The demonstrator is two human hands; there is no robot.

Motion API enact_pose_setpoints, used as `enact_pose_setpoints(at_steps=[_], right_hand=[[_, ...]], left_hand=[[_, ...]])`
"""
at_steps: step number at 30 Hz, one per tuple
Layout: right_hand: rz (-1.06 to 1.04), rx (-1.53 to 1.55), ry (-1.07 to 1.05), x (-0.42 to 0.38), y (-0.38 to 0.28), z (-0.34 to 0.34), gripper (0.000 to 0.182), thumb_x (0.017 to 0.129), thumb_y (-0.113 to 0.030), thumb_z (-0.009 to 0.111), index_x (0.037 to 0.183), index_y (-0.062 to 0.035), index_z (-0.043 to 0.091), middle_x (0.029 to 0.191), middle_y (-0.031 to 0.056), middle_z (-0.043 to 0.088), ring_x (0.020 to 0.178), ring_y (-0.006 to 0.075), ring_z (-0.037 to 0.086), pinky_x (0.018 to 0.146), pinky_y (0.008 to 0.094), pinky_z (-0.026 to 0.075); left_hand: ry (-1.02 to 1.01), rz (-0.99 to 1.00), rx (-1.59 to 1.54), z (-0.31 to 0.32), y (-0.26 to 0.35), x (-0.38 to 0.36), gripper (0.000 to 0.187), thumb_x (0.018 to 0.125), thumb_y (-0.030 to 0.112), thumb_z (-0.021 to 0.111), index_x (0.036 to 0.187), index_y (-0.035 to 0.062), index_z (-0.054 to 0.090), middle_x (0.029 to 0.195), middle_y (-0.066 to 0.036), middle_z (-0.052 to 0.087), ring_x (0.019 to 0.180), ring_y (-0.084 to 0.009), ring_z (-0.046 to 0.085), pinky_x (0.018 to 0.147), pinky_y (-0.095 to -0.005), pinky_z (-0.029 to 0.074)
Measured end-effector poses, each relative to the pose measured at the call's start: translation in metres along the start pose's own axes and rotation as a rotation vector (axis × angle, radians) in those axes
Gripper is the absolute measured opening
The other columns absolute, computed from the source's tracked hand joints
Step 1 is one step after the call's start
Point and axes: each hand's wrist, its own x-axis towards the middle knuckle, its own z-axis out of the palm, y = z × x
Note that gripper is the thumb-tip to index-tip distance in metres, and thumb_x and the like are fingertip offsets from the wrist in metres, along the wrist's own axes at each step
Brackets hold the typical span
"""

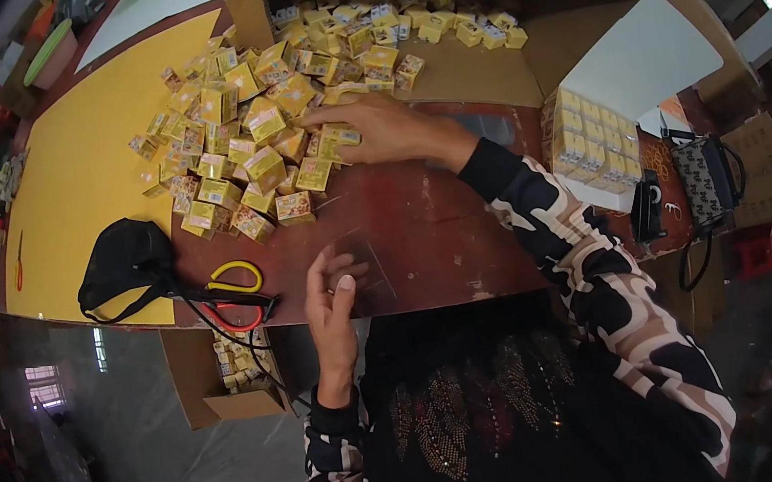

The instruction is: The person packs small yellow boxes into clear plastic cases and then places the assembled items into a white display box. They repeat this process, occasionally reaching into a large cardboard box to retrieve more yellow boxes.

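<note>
My right hand (385,128) reaches across the table into a heap of small yellow printed boxes (264,167). Its thumb and fingers close around one small yellow box (339,135) at the heap's right edge. Near the table's front edge is my left hand (329,310), fingers curled around a clear plastic piece (372,268). Only faint edges of that plastic show, so its full shape is hard to make out.
An open carton (480,70) full of small boxes lies behind the heap. Stacked boxes (594,138) stand right, near a patterned bag (705,176). Scissors (241,296) and a black cloth item (128,267) lie left. Below the table's edge stands another carton (194,381).
</note>
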Motion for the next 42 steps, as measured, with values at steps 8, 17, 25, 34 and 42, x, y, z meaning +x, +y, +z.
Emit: enact_pose_setpoints(at_steps=[8, 17, 25, 34, 42], right_hand=[[0.507, 0.822, 0.335, -0.142, 0.010, 0.027, 0.026, 0.087, -0.024, 0.073, 0.088, -0.0061, 0.054, 0.073, 0.0029, 0.061, 0.066, 0.0150, 0.059, 0.059, 0.0354, 0.046], [0.415, 0.048, 0.303, -0.210, -0.018, 0.021, 0.025, 0.085, -0.026, 0.076, 0.095, -0.0083, 0.062, 0.102, 0.0092, 0.063, 0.084, 0.0251, 0.064, 0.072, 0.0388, 0.050], [0.256, 0.284, 0.319, -0.192, -0.039, -0.003, 0.045, 0.078, -0.010, 0.079, 0.119, -0.0090, 0.061, 0.124, 0.0101, 0.060, 0.113, 0.0296, 0.062, 0.097, 0.0363, 0.049], [-0.017, 0.289, 0.326, -0.183, -0.060, -0.033, 0.041, 0.081, -0.006, 0.076, 0.119, -0.0070, 0.063, 0.123, 0.0099, 0.065, 0.119, 0.0281, 0.060, 0.099, 0.0388, 0.049], [-0.012, 0.315, 0.136, -0.179, -0.061, -0.029, 0.027, 0.083, -0.009, 0.074, 0.108, -0.0052, 0.065, 0.120, 0.0092, 0.066, 0.116, 0.0292, 0.060, 0.097, 0.0395, 0.050]], left_hand=[[-0.055, -0.012, -0.094, 0.001, -0.001, 0.001, 0.052, 0.091, 0.008, 0.068, 0.136, -0.0032, 0.044, 0.126, -0.016, 0.058, 0.114, -0.0237, 0.061, 0.099, -0.0334, 0.047], [-0.128, -0.051, 0.040, 0.028, 0.002, 0.000, 0.054, 0.088, 0.002, 0.070, 0.137, -0.0047, 0.047, 0.131, -0.018, 0.058, 0.119, -0.0238, 0.060, 0.096, -0.0308, 0.049], [-0.207, -0.056, 0.133, 0.043, 0.009, -0.006, 0.058, 0.084, -0.004, 0.073, 0.136, -0.0040, 0.049, 0.130, -0.017, 0.059, 0.119, -0.0238, 0.060, 0.098, -0.0327, 0.050], [-0.285, -0.031, 0.131, 0.060, 0.006, -0.007, 0.058, 0.082, -0.004, 0.074, 0.136, -0.0029, 0.051, 0.125, -0.015, 0.063, 0.116, -0.0214, 0.061, 0.097, -0.0324, 0.050], [-0.304, -0.053, 0.070, 0.068, 0.006, -0.010, 0.059, 0.083, -0.004, 0.073, 0.137, -0.0039, 0.049, 0.121, -0.015, 0.064, 0.111, -0.0193, 0.063, 0.095, -0.0309, 0.051]])
